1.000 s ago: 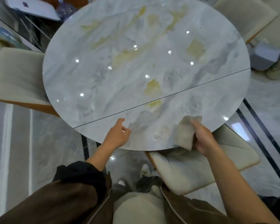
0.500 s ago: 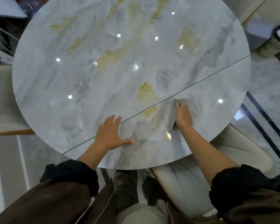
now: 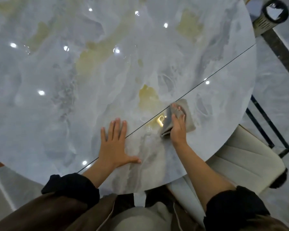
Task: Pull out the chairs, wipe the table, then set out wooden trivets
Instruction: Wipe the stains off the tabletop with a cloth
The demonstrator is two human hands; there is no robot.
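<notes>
- My left hand (image 3: 114, 144) lies flat on the table (image 3: 65, 84) near its front edge, fingers (image 3: 117, 129) straight and spread.
- My right hand (image 3: 178, 129) grips the folded cloth (image 3: 189, 116), pressed to the table.
- The chair (image 3: 240, 165) by the table's front edge looks pulled out; I judge wiping barely begun and trivets not yet set.
- Count: one table, one cloth, one chair plainly seen, no trivets.
</notes>
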